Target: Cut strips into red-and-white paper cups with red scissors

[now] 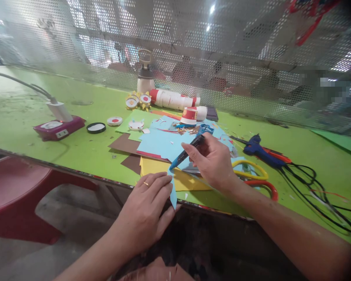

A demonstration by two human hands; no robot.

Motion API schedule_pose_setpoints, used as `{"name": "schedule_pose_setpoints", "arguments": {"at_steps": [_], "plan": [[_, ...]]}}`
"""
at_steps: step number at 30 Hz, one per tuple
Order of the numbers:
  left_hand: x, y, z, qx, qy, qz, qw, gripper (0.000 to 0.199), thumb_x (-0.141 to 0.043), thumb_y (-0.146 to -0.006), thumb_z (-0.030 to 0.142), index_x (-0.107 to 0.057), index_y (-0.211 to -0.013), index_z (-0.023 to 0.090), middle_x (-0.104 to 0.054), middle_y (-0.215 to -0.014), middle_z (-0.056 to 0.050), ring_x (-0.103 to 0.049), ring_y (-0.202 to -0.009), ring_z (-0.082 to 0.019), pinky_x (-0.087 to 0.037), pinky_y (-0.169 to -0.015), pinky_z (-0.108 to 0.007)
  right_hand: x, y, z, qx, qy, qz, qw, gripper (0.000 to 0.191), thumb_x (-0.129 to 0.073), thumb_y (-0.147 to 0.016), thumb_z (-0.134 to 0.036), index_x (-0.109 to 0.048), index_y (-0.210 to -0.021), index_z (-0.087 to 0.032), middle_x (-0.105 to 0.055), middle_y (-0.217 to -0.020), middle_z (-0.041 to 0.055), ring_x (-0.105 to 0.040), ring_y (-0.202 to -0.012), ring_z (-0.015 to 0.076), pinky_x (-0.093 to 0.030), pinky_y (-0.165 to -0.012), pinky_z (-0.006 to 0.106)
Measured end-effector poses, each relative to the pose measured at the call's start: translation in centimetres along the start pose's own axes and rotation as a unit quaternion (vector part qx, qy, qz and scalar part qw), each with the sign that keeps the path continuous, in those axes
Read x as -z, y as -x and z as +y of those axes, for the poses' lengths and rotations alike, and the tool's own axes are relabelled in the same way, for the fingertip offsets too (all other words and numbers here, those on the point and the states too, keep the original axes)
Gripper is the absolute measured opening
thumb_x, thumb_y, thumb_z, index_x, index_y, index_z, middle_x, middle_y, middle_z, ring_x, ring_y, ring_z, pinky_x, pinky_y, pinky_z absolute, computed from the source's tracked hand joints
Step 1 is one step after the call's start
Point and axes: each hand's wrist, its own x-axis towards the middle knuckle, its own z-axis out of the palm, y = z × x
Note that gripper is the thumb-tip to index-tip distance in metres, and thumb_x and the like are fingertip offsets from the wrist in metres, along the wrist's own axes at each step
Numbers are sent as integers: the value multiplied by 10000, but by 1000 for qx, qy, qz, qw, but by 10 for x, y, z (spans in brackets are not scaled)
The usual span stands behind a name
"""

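Note:
My right hand [215,160] is closed around a dark marker with a blue tip [183,155]. The marker slants down to the left, its tip at the upper end of a small strip of light blue paper [173,194]. Along the table's front edge, my left hand [152,199], with a ring on one finger, holds that strip down, fingers on top and thumb low by the edge. Yellow paper [190,184] lies beneath the strip. Partly hidden behind my right wrist are scissors with yellow and red handles [265,169].
Light blue sheets [155,142] with scraps and a red-and-white paper cup [189,116] lie ahead. On the right is a blue glue gun [263,152] with looping cable. A purple power strip [58,128] with a plugged-in adapter sits left. A red stool [20,195] stands below.

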Motion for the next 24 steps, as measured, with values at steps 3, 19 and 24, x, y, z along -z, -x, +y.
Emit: {"name": "schedule_pose_setpoints", "arguments": {"at_steps": [3,19,24], "plan": [[0,0,0,-2,0,-1,1000,294,-570,-835,177,-567,-1119,104,-637,-1178,-144,-526,-1164,-278,-413,-1000,-456,0,0,0,-1,-1,3,1000,340,-650,-813,-484,-468,-694,-223,-490,-522,-60,-467,-457,102,-387,-459,244],[-1,1,0,-5,-4,0,1000,318,-578,-835,192,-558,-1141,112,-625,-1188,-152,-534,-1151,-283,-430,-982,-457,20,-9,-14,6,-153,91,984,323,-688,-797,-443,-486,-672,-224,-537,-490,-60,-484,-368,86,-385,-344,225],[0,1,-1,-3,-1,-6,1000,319,-583,-832,185,-559,-1141,108,-625,-1188,-154,-528,-1163,-284,-424,-988,-460,22,-8,-14,11,-133,88,987,310,-689,-804,-419,-499,-664,-218,-530,-486,-61,-480,-366,84,-382,-342,227]]}}
